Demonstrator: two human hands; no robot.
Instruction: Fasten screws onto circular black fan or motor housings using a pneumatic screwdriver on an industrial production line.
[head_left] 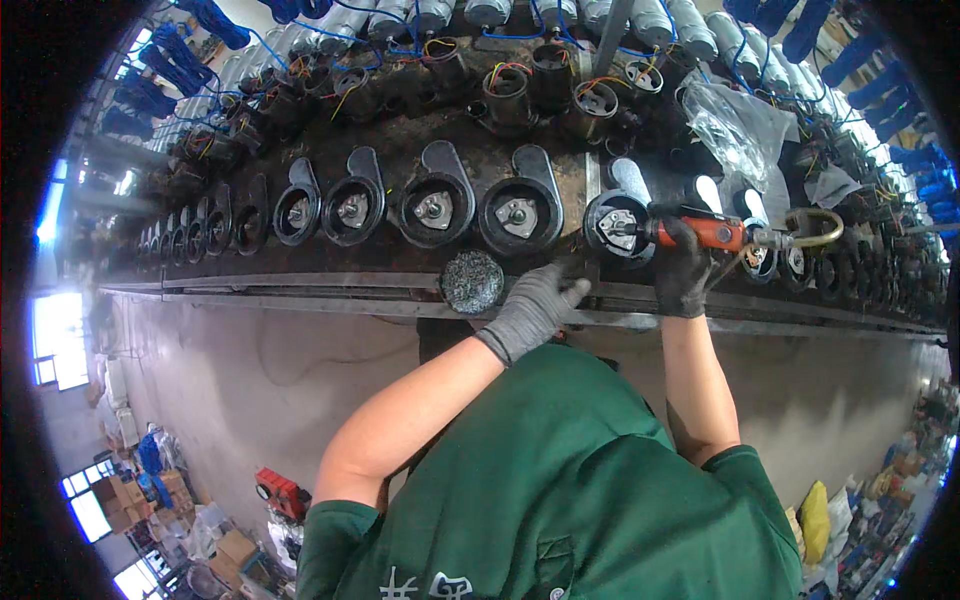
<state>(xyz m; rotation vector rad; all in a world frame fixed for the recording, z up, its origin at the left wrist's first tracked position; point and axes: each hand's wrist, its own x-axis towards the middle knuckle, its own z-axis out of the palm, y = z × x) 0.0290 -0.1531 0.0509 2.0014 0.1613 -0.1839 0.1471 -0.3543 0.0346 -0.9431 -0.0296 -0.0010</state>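
My right hand (682,268), in a dark grey glove, is wrapped round a red air screwdriver (712,233). The tool lies nearly level, its tip pointing left at the metal plate inside a round black housing (619,228); whether the tip touches a screw is too small to tell. Gloved in grey, my left hand (540,308) is at the bench's front edge with the thumb apart from the fingers. Its fingertips are dark and partly hidden, and I see nothing held in them. Just left of it stands a round tub (472,282) heaped with small metal pieces, probably screws.
More black housings (436,209) with metal plates stand in a row along the bench. Motor casings (508,97) with coloured wires and silver cylinders (651,22) line the back. A clear plastic bag (738,132) lies at back right. A hose (822,232) trails from the screwdriver.
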